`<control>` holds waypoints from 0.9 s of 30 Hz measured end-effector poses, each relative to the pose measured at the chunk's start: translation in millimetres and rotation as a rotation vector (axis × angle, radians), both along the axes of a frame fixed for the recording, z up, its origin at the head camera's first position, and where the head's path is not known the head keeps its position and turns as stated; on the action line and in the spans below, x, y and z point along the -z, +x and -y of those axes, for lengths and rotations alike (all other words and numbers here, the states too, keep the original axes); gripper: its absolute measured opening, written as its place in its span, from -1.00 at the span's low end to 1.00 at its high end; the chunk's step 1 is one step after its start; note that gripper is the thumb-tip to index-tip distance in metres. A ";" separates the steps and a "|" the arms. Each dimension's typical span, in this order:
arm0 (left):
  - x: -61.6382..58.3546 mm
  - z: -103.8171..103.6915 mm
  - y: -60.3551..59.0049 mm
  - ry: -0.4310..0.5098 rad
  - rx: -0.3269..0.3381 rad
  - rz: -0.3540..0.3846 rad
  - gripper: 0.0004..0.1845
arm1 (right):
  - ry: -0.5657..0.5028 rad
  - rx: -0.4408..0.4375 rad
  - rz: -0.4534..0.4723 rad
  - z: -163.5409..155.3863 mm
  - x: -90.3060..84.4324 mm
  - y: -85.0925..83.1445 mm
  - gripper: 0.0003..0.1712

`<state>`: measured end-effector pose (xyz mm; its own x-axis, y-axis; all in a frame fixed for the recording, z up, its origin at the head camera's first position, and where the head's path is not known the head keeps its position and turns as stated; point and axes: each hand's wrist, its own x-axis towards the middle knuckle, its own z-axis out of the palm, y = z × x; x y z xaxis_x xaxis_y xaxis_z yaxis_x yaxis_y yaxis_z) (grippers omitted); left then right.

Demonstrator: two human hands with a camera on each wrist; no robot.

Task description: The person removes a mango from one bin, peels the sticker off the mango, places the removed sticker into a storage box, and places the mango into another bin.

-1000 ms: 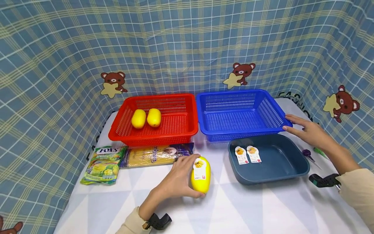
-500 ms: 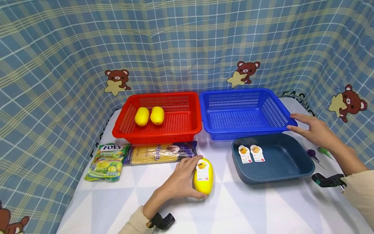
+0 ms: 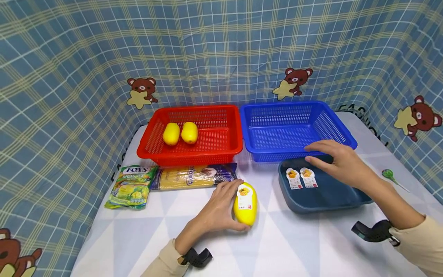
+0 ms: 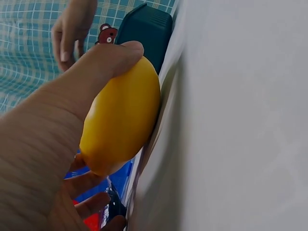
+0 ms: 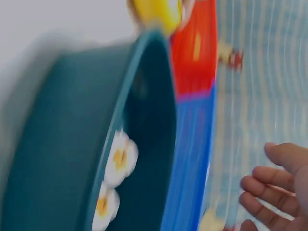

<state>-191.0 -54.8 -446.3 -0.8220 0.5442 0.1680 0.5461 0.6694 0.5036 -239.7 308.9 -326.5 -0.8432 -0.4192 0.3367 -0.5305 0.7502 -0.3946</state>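
Hands over table, one on a fruit.
Left hand (image 3: 216,211) curled round the labelled yellow fruit (image 3: 245,204) near centre; right hand (image 3: 337,161), fingers relaxed, seemingly empty, hovered above the dark tray (image 3: 328,198) at right.

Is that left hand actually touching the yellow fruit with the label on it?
Touching. The left wrist view shows the thumb pressed on the yellow fruit with fingers curled beneath; the head view shows the left hand wrapped around its side.
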 end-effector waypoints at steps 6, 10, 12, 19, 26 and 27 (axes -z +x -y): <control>0.4 -2.1 -0.9 -0.002 0.002 0.003 0.34 | 0.014 -0.122 0.103 52.7 4.7 16.6 -0.66; 1.6 -1.8 0.6 0.009 0.000 0.017 0.34 | 0.028 -0.166 0.186 84.6 15.4 20.2 -0.67; 2.0 -1.7 1.7 0.015 -0.002 0.019 0.34 | 0.028 -0.186 0.224 97.8 21.6 19.5 -0.67; 3.5 -0.2 2.2 0.022 0.003 0.007 0.35 | 0.030 -0.275 0.277 127.3 43.1 8.2 -0.69; 5.5 -0.2 0.7 0.029 0.013 -0.005 0.36 | 0.041 -0.300 0.256 139.8 55.4 2.6 -0.74; 5.5 0.0 0.7 0.027 0.014 -0.005 0.36 | 0.033 -0.298 0.257 140.8 56.4 2.3 -0.76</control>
<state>-190.3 -54.8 -451.8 -0.8137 0.5506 0.1863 0.5574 0.6482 0.5187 -237.3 168.1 -382.9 -0.7378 -0.6655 0.1128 -0.6141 0.5924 -0.5214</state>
